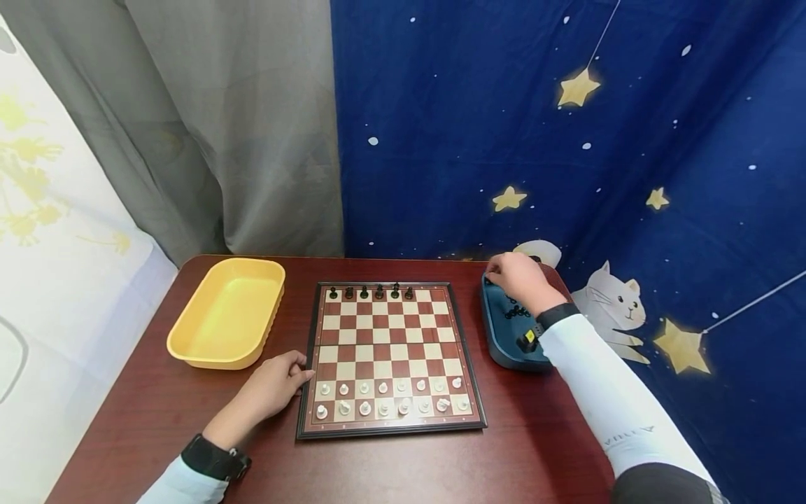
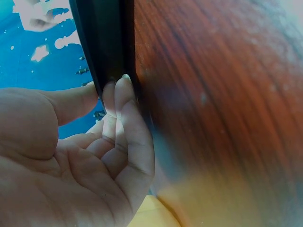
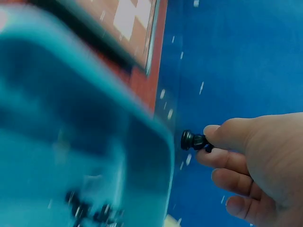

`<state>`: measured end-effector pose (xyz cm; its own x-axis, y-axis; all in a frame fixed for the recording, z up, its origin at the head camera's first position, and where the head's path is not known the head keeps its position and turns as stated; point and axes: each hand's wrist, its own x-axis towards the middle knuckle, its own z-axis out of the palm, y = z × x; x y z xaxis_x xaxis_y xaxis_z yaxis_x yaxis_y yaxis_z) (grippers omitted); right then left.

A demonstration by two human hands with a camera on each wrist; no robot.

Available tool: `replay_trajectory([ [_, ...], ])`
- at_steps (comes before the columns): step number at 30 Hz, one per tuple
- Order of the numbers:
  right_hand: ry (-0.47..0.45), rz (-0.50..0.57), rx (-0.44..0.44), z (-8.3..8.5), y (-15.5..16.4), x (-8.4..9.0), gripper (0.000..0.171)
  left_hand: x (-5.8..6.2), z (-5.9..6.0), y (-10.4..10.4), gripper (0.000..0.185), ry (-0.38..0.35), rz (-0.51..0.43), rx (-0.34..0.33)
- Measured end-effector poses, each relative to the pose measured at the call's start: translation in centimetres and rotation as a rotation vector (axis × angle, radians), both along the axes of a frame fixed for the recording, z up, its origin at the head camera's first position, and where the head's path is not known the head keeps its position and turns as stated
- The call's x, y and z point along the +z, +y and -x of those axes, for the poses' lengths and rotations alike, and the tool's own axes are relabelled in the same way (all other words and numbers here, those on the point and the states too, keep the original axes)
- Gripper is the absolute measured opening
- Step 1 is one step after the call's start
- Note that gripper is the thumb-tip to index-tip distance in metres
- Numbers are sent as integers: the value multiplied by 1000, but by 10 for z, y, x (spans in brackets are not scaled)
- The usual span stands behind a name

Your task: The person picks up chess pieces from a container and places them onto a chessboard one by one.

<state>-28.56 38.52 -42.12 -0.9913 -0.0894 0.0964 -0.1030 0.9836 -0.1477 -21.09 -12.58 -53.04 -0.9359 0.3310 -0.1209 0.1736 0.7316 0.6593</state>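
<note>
A chessboard [image 1: 390, 350] lies mid-table, with white pieces [image 1: 390, 395] on its two near rows and several black pieces [image 1: 371, 291] along the far row. My left hand [image 1: 277, 385] rests at the board's left rim, fingertips [image 2: 120, 94] touching the dark edge [image 2: 106, 42]. My right hand [image 1: 519, 276] hovers over the far end of a blue tray [image 1: 504, 350] at the right. It pinches a small black chess piece [image 3: 194, 141] between thumb and fingers. More black pieces [image 1: 518, 312] lie inside the tray [image 3: 85, 156].
An empty yellow tub [image 1: 227, 315] stands left of the board on the dark red table [image 1: 535, 448]. A grey curtain and a blue starry cloth hang close behind the table's far edge.
</note>
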Motion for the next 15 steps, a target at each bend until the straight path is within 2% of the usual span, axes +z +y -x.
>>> replay_trajectory([
  [7,5,5,77,20,-51,-2,11,-1,0,0,26,-3,0,3],
  [15,-7,15,177,34,-96,-7,13,1,0,-1,25,6,7,6],
])
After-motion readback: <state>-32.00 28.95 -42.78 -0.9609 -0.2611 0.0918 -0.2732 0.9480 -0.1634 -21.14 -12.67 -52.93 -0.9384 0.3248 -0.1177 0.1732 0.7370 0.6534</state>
